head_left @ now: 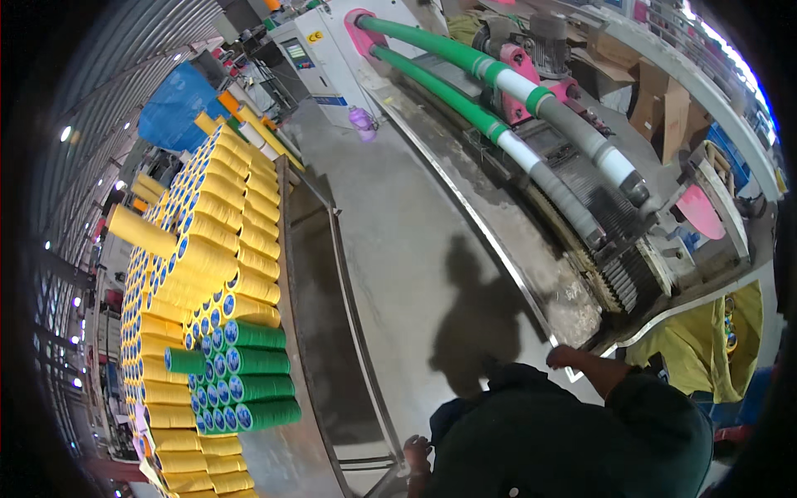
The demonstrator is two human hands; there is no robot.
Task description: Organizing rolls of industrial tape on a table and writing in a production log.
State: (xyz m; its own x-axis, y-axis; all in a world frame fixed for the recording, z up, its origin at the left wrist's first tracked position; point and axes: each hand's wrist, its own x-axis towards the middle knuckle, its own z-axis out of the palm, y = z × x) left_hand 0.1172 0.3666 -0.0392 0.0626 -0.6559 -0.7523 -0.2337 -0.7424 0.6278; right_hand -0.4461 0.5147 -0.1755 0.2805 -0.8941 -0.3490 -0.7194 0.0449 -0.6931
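Note:
My left hand (pixel 418 452) hangs low beside my body, near the metal frame (pixel 365 365) of the table. Its loosely curled fingers are a little apart, and I see nothing in them. Out to the right, my right hand (pixel 566 357) is at the near corner of the machine's metal rail (pixel 477 217). Its fingers are bent together, with nothing showing in them; whether it touches the rail, I cannot tell. Stacked yellow thread cones (pixel 220 195) and several green thread cones (pixel 261 363) lie on the table to my left, apart from both hands.
Two long rollers wrapped in green and grey (pixel 448 91) extend from a white machine cabinet (pixel 320 62). A purple jug (pixel 362 123) stands on the grey floor (pixel 378 224) of the aisle. Yellow cloth (pixel 706 349) hangs at the right, with cardboard boxes (pixel 660 108) beyond.

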